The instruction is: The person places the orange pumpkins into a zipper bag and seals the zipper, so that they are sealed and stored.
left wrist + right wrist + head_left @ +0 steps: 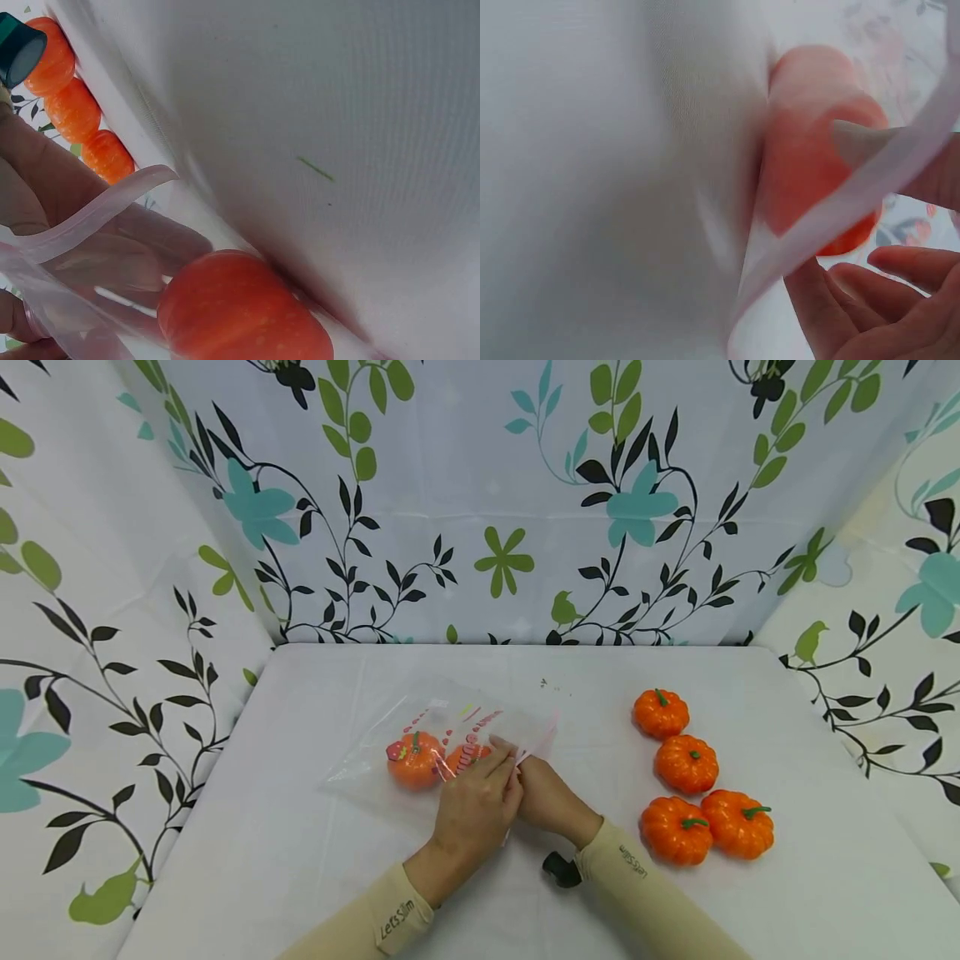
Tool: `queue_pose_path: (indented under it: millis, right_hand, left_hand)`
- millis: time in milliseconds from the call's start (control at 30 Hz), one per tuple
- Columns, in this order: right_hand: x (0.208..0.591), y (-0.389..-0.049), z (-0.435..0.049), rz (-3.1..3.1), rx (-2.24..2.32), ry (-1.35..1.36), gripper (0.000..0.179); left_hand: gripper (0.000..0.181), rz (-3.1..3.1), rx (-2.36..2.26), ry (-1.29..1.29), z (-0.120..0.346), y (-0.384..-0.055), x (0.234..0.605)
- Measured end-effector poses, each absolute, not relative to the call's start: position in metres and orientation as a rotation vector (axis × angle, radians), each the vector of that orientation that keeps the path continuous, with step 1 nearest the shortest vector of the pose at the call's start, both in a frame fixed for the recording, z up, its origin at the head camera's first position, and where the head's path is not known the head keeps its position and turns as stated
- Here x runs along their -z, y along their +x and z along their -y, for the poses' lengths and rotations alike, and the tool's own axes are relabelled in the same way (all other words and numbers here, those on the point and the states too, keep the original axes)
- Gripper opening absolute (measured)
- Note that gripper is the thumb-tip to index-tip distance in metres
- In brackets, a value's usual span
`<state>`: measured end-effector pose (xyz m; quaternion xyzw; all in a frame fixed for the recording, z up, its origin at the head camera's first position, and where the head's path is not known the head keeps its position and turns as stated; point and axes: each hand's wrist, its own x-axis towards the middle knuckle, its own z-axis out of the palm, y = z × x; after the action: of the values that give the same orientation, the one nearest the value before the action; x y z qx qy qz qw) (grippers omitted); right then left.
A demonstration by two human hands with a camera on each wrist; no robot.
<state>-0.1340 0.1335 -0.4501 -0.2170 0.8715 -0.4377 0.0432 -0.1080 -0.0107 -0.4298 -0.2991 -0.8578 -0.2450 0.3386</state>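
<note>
A clear plastic bag (360, 768) with pink print lies on the table, with one small orange toy pumpkin (416, 761) inside. A second pumpkin (795, 157) is at the bag's mouth, partly behind plastic. My left hand (480, 806) pinches the rim of the bag; its fingertips (34, 346) show at the edge of the left wrist view. Reaching in past the pinkish rim (97, 214), my right hand (551, 797) holds the second pumpkin between thumb and fingers. In the head view the left hand covers part of that pumpkin.
Several more orange pumpkins (686, 764) stand in a cluster on the right side of the white table (300, 693). A black wrist camera (561, 869) is by the right cuff. Small dark specks (543, 682) lie near the back. Patterned curtains (450, 485) surround the table.
</note>
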Motion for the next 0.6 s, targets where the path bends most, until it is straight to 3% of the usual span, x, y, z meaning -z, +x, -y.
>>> queue_pose_path:
  millis: [100, 267, 600]
  right_hand:
    - [0.451, -0.131, -0.144, -2.599, 1.504, -0.479, 0.061]
    - [0.453, -0.126, -0.163, -2.627, 1.642, -0.225, 0.037]
    - [0.455, -0.127, -0.158, -2.592, 1.58, -0.407, 0.02]
  left_hand:
    - [0.021, 2.229, 0.618, -0.78, 0.011, -0.109, 0.43]
    - [0.017, 2.223, 0.557, -0.762, 0.011, -0.11, 0.429]
    - [0.022, 2.26, 0.587, -0.765, 0.01, -0.109, 0.427]
